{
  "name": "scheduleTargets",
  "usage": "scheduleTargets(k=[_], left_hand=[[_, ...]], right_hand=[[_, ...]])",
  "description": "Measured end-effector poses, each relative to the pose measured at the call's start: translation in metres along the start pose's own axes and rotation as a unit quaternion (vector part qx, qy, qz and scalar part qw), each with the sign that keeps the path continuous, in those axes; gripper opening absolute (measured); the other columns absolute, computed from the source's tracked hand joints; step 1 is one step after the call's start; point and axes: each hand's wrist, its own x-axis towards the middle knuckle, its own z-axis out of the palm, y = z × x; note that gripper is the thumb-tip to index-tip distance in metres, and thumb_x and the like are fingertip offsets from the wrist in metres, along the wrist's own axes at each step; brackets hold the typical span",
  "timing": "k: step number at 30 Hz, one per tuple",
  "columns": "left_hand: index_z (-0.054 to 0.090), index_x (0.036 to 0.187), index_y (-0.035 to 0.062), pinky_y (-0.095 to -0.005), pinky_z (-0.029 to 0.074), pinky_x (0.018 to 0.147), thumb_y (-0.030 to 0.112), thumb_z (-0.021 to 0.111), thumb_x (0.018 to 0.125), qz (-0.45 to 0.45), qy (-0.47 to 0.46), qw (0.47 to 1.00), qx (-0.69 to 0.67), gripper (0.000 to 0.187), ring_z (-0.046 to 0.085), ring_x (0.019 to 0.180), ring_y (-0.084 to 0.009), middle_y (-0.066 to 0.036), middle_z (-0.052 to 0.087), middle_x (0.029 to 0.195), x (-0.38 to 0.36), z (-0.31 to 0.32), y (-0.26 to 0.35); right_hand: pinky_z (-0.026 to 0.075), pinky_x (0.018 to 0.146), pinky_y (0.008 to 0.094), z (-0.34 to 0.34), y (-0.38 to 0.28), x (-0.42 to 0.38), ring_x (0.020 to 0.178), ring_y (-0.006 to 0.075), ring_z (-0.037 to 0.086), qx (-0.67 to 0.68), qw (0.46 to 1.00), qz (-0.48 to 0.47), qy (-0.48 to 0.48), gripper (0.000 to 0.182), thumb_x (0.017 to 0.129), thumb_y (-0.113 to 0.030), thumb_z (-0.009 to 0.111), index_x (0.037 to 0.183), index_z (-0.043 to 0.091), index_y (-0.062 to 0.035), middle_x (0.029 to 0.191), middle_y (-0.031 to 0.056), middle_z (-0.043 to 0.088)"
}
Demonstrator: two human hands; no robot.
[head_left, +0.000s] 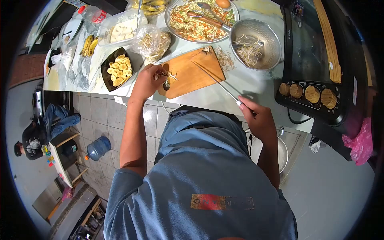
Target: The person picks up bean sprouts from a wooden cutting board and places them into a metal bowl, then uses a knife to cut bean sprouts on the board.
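Note:
My left hand (147, 83) is closed around a few bean sprouts (172, 76) at the left end of the wooden cutting board (188, 82); pale sprout ends stick out past the fingers. In my right hand (258, 118) is a thin knife (220, 84) with a white handle, its blade slanting over the board's right half. A small dark scrap (206, 50) lies at the board's far edge. Beyond its right side is a loose pile of thin sprout pieces (225, 60). A clear plastic bag (151, 42) of sprouts stands behind my left hand.
A metal pot (276, 46) with sprouts stands at back right, beside a toaster oven (310, 90). Behind the board is a large tray (170, 28) of chopped vegetables. A black bowl (105, 72) of banana slices and a plastic tub (105, 34) are left. Another person (34, 138) sits far left.

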Motion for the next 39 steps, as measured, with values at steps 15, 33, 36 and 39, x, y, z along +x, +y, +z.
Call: scheduleTargets(k=[15, 33, 36, 39], left_hand=[[0.069, 0.107, 0.0004, -0.0346, 0.053, 0.072, 0.006, 0.072, 0.082, -0.001, 0.031, 0.999, -0.031, 0.026, 0.065, 0.077, -0.0248, -0.014, 0.067, 0.095, 0.0, -0.003, -0.002], [0.071, 0.107, 0.0043, -0.0349, 0.053, 0.071, 0.002, 0.071, 0.086, 0.014, 0.027, 0.999, -0.011, 0.021, 0.066, 0.077, -0.0247, -0.014, 0.068, 0.094, 0.011, -0.006, -0.024], [0.071, 0.104, 0.0029, -0.0348, 0.053, 0.071, 0.003, 0.071, 0.086, 0.021, 0.03, 0.999, -0.006, 0.018, 0.066, 0.077, -0.0258, -0.013, 0.068, 0.094, 0.01, -0.008, -0.023], [0.07, 0.103, 0.0015, -0.0352, 0.054, 0.072, 0.007, 0.072, 0.086, -0.016, 0.056, 0.997, -0.045, 0.018, 0.066, 0.075, -0.0264, -0.013, 0.069, 0.093, 0.011, -0.004, -0.025]], right_hand=[[0.044, 0.058, 0.0311, 0.008, 0.0, -0.002, 0.053, 0.0163, 0.051, 0.006, 1.0, 0.004, 0.005, 0.031, 0.094, -0.022, 0.068, 0.122, 0.072, -0.0097, 0.07, 0.0197, 0.064], [0.048, 0.061, 0.033, 0.009, -0.007, -0.003, 0.057, 0.0197, 0.059, -0.014, 1.0, 0.016, -0.003, 0.032, 0.094, -0.024, 0.068, 0.122, 0.072, -0.01, 0.077, 0.0195, 0.069], [0.048, 0.061, 0.0323, 0.008, -0.009, -0.003, 0.057, 0.0181, 0.059, -0.021, 0.999, 0.039, -0.016, 0.031, 0.094, -0.024, 0.068, 0.122, 0.072, -0.01, 0.077, 0.0198, 0.069], [0.047, 0.06, 0.0317, 0.009, -0.008, -0.003, 0.056, 0.017, 0.057, -0.011, 0.999, 0.029, -0.009, 0.031, 0.094, -0.024, 0.068, 0.122, 0.072, -0.01, 0.075, 0.0193, 0.069]])
